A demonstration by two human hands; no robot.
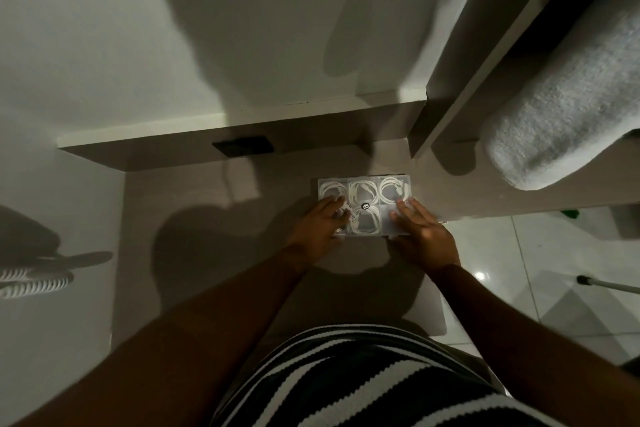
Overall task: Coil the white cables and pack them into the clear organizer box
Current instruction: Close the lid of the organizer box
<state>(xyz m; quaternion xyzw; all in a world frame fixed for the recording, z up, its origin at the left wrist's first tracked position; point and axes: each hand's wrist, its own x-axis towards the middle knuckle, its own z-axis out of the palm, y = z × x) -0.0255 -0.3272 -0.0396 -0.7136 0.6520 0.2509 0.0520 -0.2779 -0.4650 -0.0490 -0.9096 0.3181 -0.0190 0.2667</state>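
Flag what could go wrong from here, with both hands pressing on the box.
1. The box lies close to the desk's front edge on the right; a push from the right hand could slide it off.
2. The left hand covers the near-left cell, so a coil could get pinched there unseen.
3. Dim light and the clear lid hide whether it has latched.
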